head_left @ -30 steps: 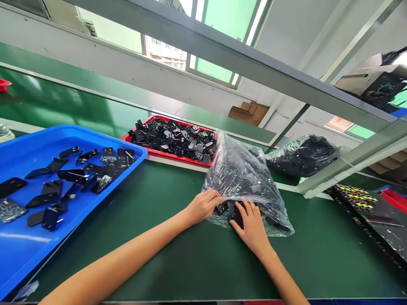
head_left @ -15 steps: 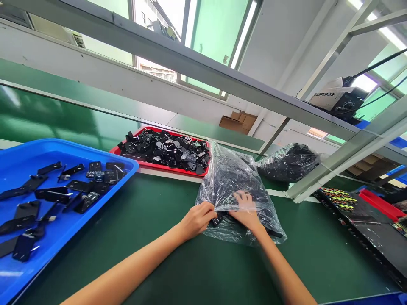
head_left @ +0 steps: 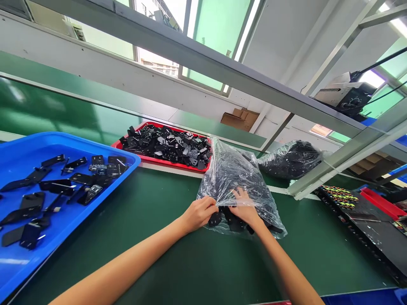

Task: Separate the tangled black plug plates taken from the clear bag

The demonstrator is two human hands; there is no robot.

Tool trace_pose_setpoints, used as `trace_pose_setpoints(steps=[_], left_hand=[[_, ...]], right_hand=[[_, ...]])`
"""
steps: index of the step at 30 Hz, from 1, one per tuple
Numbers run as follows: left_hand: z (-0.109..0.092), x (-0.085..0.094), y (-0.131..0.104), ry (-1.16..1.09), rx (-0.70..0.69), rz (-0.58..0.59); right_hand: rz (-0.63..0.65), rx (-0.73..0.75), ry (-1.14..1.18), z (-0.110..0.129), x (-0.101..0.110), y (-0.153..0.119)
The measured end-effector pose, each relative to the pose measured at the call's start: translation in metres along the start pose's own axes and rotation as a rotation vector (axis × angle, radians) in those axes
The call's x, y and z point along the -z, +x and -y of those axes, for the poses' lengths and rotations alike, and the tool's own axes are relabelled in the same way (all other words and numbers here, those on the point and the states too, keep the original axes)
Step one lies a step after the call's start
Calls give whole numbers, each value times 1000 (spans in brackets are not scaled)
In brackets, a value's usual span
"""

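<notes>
A clear plastic bag (head_left: 237,169) full of black parts lies on the green table. Its mouth faces me, and my left hand (head_left: 199,212) pinches the upper edge at the left side. Inside the opening is my right hand (head_left: 244,206), seen through the film with its fingers spread over the parts. Several black parts (head_left: 235,221) show at the mouth, below and beside that hand. Whether the right fingertips touch a part is hard to make out.
At the left stands a blue tray (head_left: 125,171) with scattered black parts. A red tray (head_left: 159,162) heaped with black parts is behind the table edge. Another filled bag (head_left: 291,159) lies by the metal post. A black board (head_left: 375,228) is at the right.
More black parts now show at the bag's mouth, nearer to me. Both hands keep about the same places, and the view has shifted slightly.
</notes>
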State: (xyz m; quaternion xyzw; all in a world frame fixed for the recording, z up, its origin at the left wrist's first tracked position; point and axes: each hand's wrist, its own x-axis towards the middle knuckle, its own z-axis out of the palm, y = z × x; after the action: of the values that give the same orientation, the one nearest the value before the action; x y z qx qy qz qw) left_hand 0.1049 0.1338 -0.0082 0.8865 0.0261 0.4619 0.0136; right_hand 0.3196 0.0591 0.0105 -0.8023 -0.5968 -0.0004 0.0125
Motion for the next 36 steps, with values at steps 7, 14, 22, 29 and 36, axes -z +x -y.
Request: trace_pose_setpoints(steps=[7,14,22,29,36], left_hand=[[1,-2,-1,-17,21,47],[0,-2,2,1,-2,-4],[-4,-2,-2,32,-17,70],[-1,-1,-1,72,37,69],[-2,-1,1,93,85,113]], right_hand=[[17,33,57,-1,3,21],[-170,135,119,4,-7,4],[-274,195,254,-6,-17,8],[-302,101,419,-8,-11,13],[-272,-88,642,-17,4,30]])
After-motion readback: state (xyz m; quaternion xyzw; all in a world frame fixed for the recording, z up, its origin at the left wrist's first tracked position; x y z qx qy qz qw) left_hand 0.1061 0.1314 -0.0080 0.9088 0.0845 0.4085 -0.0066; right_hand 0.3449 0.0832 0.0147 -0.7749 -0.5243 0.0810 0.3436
